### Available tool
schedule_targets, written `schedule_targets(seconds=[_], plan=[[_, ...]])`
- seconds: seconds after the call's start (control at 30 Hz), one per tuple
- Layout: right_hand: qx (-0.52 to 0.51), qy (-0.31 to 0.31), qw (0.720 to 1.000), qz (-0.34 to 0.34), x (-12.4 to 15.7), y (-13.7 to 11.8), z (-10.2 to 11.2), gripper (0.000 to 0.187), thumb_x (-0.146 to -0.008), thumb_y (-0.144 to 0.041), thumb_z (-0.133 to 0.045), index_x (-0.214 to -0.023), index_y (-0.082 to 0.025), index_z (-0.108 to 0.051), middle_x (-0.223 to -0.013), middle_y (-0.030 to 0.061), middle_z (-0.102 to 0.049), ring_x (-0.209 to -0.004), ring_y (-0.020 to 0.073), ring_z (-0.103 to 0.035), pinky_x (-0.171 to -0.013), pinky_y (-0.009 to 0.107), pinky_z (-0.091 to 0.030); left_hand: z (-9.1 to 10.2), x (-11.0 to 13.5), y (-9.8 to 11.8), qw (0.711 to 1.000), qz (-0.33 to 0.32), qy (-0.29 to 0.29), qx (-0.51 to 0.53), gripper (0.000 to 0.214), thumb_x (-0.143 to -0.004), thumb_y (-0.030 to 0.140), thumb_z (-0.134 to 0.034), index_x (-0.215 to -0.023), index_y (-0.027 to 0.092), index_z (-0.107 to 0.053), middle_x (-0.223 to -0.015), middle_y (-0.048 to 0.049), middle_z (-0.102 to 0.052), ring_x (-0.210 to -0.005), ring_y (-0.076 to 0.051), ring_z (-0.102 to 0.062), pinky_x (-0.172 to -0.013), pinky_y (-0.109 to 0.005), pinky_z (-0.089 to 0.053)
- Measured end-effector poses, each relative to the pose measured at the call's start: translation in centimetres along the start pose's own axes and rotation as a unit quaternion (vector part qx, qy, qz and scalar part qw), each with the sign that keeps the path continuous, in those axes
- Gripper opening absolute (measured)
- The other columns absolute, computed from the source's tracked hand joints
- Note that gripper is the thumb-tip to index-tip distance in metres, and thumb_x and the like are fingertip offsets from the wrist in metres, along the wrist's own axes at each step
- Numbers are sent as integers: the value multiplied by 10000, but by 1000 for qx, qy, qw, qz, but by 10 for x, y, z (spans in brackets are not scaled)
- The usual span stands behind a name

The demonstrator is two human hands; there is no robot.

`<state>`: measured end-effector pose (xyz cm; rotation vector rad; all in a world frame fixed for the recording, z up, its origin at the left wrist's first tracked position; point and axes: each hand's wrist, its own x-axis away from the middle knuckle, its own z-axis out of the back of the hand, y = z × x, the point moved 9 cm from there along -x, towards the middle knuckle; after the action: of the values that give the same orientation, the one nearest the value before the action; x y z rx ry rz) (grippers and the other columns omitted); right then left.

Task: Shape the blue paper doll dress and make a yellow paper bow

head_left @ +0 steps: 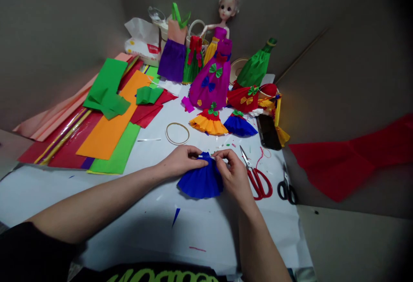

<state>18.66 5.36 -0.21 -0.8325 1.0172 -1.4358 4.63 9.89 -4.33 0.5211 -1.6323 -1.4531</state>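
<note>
A pleated blue crepe-paper skirt [200, 182] lies on the white paper-covered table [155, 239] under both my hands. My left hand [182, 161] holds its top edge from the left. My right hand [232, 174] pinches the same edge from the right, near a thin white strip [204, 156] along the gathered top. The fingers hide part of that top edge. Red-handled scissors [257, 182] lie just to the right of my right hand, not touching it.
Stacked coloured paper sheets [108, 131] fill the left side. Behind my hands are a thin gold ring [177, 133], small paper dresses [208, 122], a larger magenta paper gown [211, 82], a doll [224, 15] and a phone [268, 131]. Black-handled scissors [287, 190] and red crepe paper [348, 157] lie right.
</note>
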Motion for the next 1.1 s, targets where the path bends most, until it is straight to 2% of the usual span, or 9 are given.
schedule_targets(seconds=[0.23, 0.63, 0.73, 0.8, 0.87, 0.97, 1.03, 1.1], plan=[[-39, 3, 999, -16, 0, 3, 0, 97, -904, -288, -559, -867, -204, -592, -877, 9, -647, -829, 158, -593, -744, 269, -437, -1, 6, 3, 999, 1, 13, 31, 221, -730, 322, -743, -833, 127, -732, -775, -37, -720, -710, -162, -623, -668, -262, -441], [3, 7, 1000, -22, -1, 4, 1, 151, -907, -329, -536, -858, -197, -590, -804, -2, -624, -745, 153, -572, -699, 267, -437, -4, 8, -11, 992, 53, 36, 109, 183, -702, 297, -762, -773, 137, -709, -688, -11, -691, -598, -130, -590, -587, -241, -438], [32, 5, 999, -30, -1, 6, 9, 207, -929, -383, -518, -898, -195, -598, -839, 15, -640, -747, 163, -583, -690, 276, -452, -4, 9, -15, 988, 71, 34, 132, 204, -703, 314, -769, -809, 144, -727, -729, -27, -717, -619, -145, -621, -611, -256, -465], [93, 23, 995, -27, 4, 5, 25, 265, -940, -437, -505, -956, -193, -608, -909, 48, -664, -809, 190, -607, -728, 301, -469, -4, 9, -17, 984, 83, 32, 155, 222, -698, 316, -776, -831, 142, -738, -755, -44, -733, -642, -160, -644, -631, -271, -482], [198, 60, 978, -16, 13, 4, 46, 345, -932, -495, -515, -1032, -180, -616, -986, 91, -670, -886, 229, -617, -800, 349, -477, -3, 9, -18, 979, 93, 36, 179, 226, -680, 305, -792, -825, 139, -739, -763, -55, -740, -656, -169, -658, -648, -283, -496], [369, 92, 925, -23, 37, 12, 73, 460, -936, -547, -480, -1087, -137, -623, -999, 154, -654, -919, 294, -601, -847, 436, -468, -1, 10, -19, 971, 105, 45, 208, 218, -653, 286, -816, -789, 138, -730, -748, -58, -740, -646, -169, -661, -650, -291, -507], [431, 86, 897, -41, 52, 24, 82, 486, -940, -543, -470, -1112, -116, -625, -1007, 180, -645, -942, 320, -594, -856, 457, -466, -1, 10, -20, 969, 112, 44, 216, 221, -646, 286, -825, -780, 137, -730, -739, -61, -740, -640, -171, -662, -648, -294, -512], [461, 85, 882, -57, 64, 34, 87, 495, -943, -522, -470, -1150, -96, -616, -1018, 194, -638, -953, 330, -591, -857, 458, -467, -1, 10, -21, 969, 115, 40, 213, 223, -648, 289, -828, -780, 135, -736, -738, -67, -742, -641, -174, -665, -649, -298, -517]])
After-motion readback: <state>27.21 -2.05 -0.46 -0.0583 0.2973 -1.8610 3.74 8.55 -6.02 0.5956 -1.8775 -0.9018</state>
